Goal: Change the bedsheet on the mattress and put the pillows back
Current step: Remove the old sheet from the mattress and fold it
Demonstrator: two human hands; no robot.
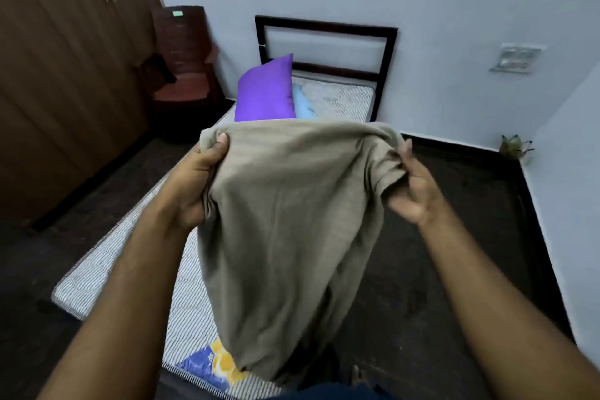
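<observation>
While we look down from the head camera, our left hand (191,182) forms a closed grip on one upper corner of the beige bedsheet (285,237), thumb on top and fingers curled behind the cloth. Our right hand (414,187) pinches the opposite bunched corner in a closed grip too. Between the two grips the sheet hangs down, and we hold it above the striped mattress (107,269). Beyond the grips, a purple pillow (264,91) stands at the head end, a light blue pillow (302,102) just beside it, below the dark headboard (324,42). Beyond our left grip stand a chair (185,55) and a brown wardrobe (65,75).
</observation>
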